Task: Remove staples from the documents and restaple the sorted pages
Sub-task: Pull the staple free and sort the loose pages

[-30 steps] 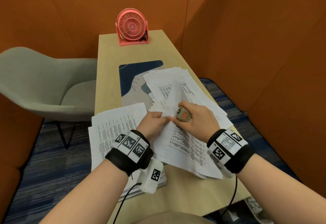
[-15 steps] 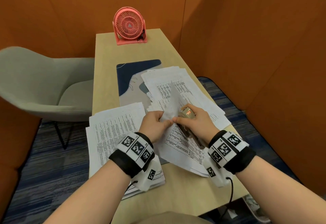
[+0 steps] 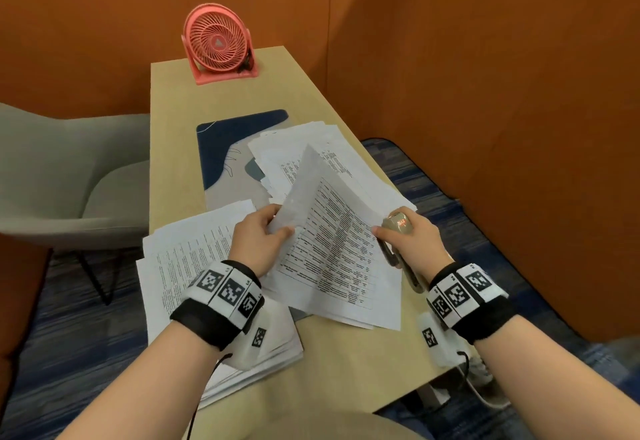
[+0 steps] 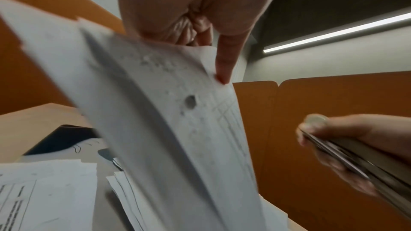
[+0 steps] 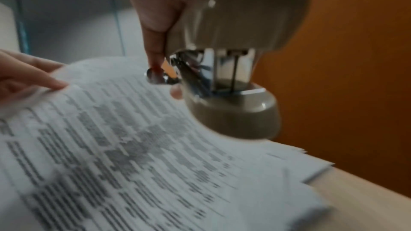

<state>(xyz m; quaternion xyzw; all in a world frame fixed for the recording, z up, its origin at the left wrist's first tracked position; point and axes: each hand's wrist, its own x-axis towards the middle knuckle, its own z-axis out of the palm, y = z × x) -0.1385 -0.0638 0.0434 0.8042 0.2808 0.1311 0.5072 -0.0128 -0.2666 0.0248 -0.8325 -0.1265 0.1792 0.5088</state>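
My left hand [image 3: 265,237] pinches the top corner of a stapled printed document [image 3: 332,249], folding its first sheet back so its blank underside [image 4: 169,111] faces the left wrist view. My right hand [image 3: 414,237] grips a beige stapler [image 3: 398,242] at the document's right edge, its metal tail end [image 5: 155,76] close to the printed page [image 5: 124,147]. A pile of loose printed pages [image 3: 318,152] lies behind the document. Another stack of papers [image 3: 194,256] lies under my left wrist.
The narrow wooden table [image 3: 173,149] runs away from me, with a dark blue and grey mat [image 3: 225,149] under the far papers. A pink desk fan [image 3: 218,43] stands at the far end. A grey chair [image 3: 59,176] is on the left; orange walls close the right.
My left hand has lifted and folded the top sheet further up. My right hand has drawn the stapler away to the right of the corner where both hands met.
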